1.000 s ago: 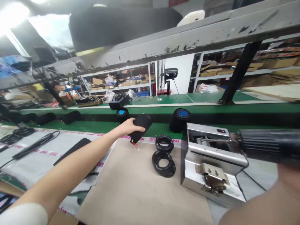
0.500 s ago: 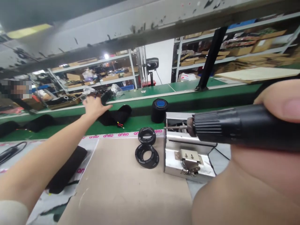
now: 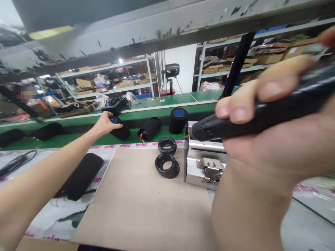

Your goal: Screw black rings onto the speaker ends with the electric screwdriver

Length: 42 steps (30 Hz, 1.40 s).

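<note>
My left hand point(image 3: 106, 124) reaches out to the far left, thumb and fingers gripping the end of a black cylindrical speaker point(image 3: 122, 131) with a bluish end face. In my right hand point(image 3: 267, 153), close to the camera, is a black electric screwdriver point(image 3: 232, 123). Its tip points left, over a metal fixture point(image 3: 200, 170) with a small bracket on its front. Another black cylinder point(image 3: 150, 128) with loose coloured wires lies beside the gripped one. Further right, a black cylinder point(image 3: 178, 122) stands upright, blue disc on top. Black plastic rings point(image 3: 167, 166) rest left of the fixture.
A tan board point(image 3: 146, 209) covers the bench front. On the left lie a black fabric-covered piece point(image 3: 81, 176) and a black cable point(image 3: 18, 164). More black cylinders point(image 3: 49, 131) sit on the green strip point(image 3: 81, 140). A metal beam point(image 3: 146, 35) crosses overhead. A person is at far left.
My left hand has come down from above the black cylinders and taken hold of one. My right hand has tilted the screwdriver tip downward, the handle now rising to the right.
</note>
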Tool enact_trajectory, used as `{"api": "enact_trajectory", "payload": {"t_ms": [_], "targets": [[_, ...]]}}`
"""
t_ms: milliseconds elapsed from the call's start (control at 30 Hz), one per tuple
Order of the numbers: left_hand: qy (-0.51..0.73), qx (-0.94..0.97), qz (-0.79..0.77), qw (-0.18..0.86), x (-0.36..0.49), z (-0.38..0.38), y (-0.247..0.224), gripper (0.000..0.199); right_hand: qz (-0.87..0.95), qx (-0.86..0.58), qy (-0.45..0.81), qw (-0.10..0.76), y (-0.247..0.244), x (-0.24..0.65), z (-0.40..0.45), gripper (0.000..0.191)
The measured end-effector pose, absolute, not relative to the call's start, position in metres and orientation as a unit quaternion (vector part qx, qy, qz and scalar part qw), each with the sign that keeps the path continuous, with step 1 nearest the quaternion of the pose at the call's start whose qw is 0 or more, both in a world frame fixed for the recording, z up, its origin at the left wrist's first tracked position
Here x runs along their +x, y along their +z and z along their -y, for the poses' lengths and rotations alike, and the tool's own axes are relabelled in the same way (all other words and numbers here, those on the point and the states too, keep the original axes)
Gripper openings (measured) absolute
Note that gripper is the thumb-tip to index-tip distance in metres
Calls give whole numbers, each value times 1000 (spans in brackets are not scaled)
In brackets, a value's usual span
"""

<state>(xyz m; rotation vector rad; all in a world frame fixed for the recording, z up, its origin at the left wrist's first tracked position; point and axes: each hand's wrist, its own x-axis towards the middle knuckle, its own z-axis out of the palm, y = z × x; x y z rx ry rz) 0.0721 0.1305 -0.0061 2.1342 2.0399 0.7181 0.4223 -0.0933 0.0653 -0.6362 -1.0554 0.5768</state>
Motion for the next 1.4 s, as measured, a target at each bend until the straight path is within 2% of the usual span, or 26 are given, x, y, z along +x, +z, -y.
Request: {"api": "enact_trajectory", "payload": {"t_ms": [67,100,133,200,300,367,433,567,633,767,967,1200,1333,1400], "targets": [[235,712,-659,57,68,-102,8,81,437,-246,191,843,66,414,91,23],[233,723,-648,59,66,-85,14,80,449,-264,193,832,64,410,87,24],[230,738,-632,61,66,-65,19,80,489,-316,219,783,61,408,83,26],[215,782,-581,68,69,-21,22,77,584,-455,263,619,53,405,71,35],[177,827,-520,124,82,43,10,68,697,-612,192,321,40,396,51,44],[178,835,-491,173,91,74,-9,68,720,-655,143,181,33,386,42,40],[254,818,-470,214,95,92,-33,80,720,-674,120,111,27,375,35,36],[515,689,-418,292,91,98,-86,111,710,-697,104,1,13,359,25,39],[571,645,-389,327,86,96,-106,120,703,-701,115,-36,4,356,21,41],[530,639,-410,377,77,95,-129,131,691,-705,144,-65,-13,353,15,42],[490,638,-393,445,70,97,-136,122,675,-723,143,-36,-25,353,11,42],[422,705,-383,423,66,102,-114,104,664,-713,203,98,6,343,55,52],[444,704,-386,398,91,111,-107,113,678,-640,314,180,21,334,111,59],[466,687,-373,415,108,118,-109,114,710,-590,319,215,20,330,132,63]]}}
